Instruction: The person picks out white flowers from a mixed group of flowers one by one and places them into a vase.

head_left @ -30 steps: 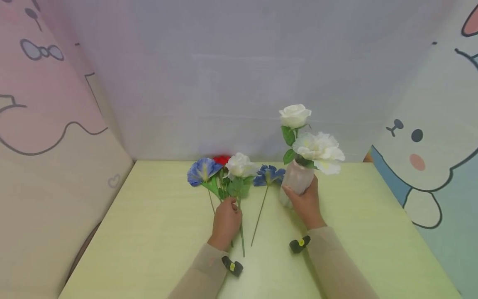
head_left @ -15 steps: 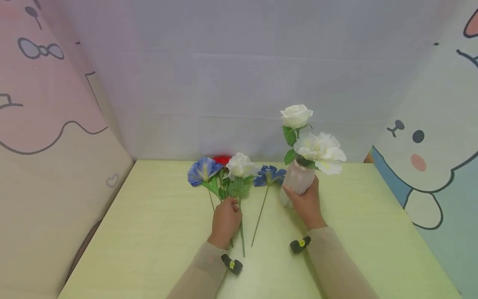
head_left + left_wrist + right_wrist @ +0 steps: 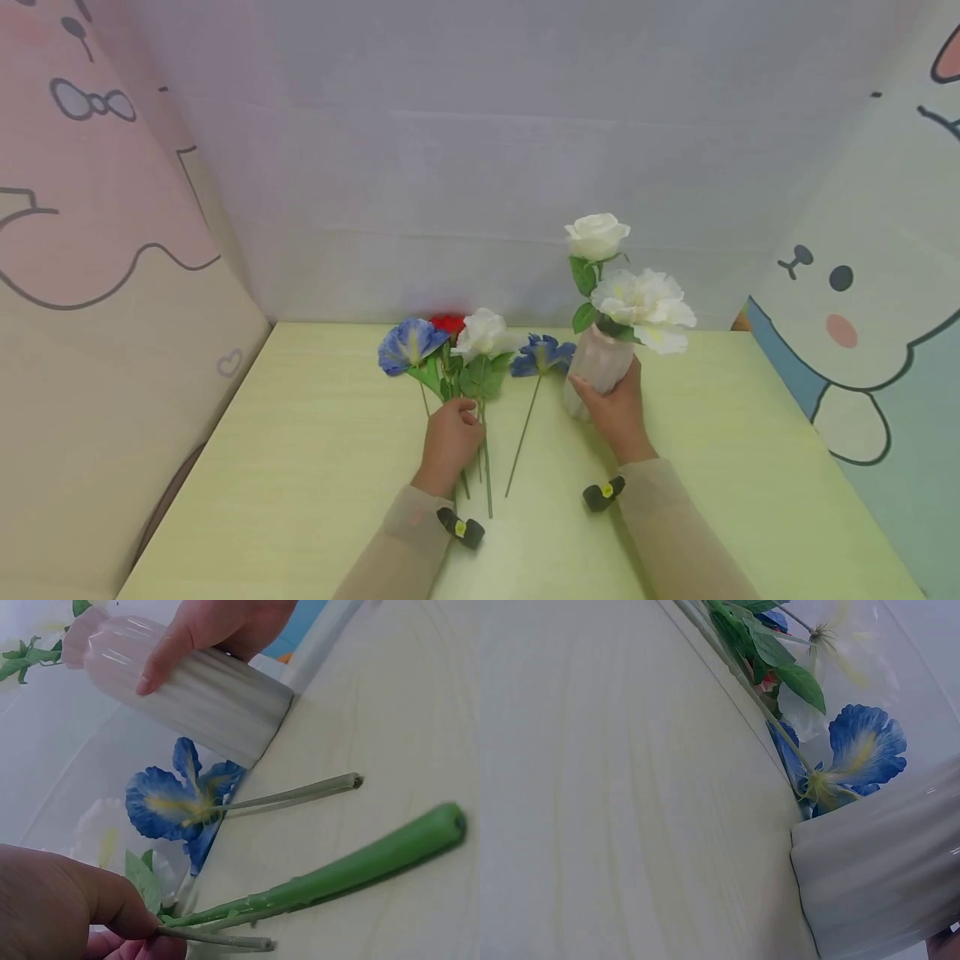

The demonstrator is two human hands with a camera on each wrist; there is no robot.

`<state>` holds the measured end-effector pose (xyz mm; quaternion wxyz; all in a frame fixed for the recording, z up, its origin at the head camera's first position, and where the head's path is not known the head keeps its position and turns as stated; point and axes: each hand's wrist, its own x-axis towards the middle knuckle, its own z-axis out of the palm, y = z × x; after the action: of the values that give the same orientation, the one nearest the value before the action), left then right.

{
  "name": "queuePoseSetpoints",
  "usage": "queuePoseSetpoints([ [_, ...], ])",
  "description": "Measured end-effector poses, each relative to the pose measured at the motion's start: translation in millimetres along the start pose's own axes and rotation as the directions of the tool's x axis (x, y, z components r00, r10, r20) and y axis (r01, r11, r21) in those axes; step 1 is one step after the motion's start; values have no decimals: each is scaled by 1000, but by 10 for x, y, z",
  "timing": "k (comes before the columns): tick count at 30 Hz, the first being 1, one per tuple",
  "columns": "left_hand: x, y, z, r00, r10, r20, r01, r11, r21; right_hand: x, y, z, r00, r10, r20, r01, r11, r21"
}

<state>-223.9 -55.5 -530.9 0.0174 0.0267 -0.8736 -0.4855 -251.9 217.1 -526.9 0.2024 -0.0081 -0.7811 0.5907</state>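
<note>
My right hand (image 3: 617, 412) grips the side of a ribbed white vase (image 3: 597, 362). The vase bears a white rose (image 3: 597, 237) and a ruffled white flower (image 3: 643, 302), both upright. My left hand (image 3: 452, 437) is at the flowers lying left of the vase. In the left wrist view its thumb and finger pinch a thin stem (image 3: 225, 938) beside a thicker green stem (image 3: 352, 870). The thin stem seems to belong to a white flower (image 3: 483, 335); the fingers hide the join. A blue flower (image 3: 540, 357) lies between the hands, its petals close to the vase.
Another blue flower (image 3: 411, 344) and a red flower (image 3: 447, 324) lie left of the white bloom, near the back edge of the pale table (image 3: 315, 467). A grey back wall (image 3: 480, 183) and printed side panels stand around the table.
The left hand has shifted slightly left and down, and a thin stem now shows apart beside the green one. The right hand and vase have hardly moved.
</note>
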Motion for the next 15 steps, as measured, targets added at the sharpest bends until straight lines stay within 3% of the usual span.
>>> queuePoseSetpoints([
  [7,30,-2,-74,996,-59,73,64,996,-69,-2,-4,2,1000,-5,-5,5,1000,4],
  [11,36,-11,-134,990,-115,85,124,985,-117,2,-17,1,1000,3,-1,-3,1000,10],
  [15,52,-33,-176,986,-138,92,152,974,-168,-40,-201,-2,1000,7,9,-7,1000,9],
])
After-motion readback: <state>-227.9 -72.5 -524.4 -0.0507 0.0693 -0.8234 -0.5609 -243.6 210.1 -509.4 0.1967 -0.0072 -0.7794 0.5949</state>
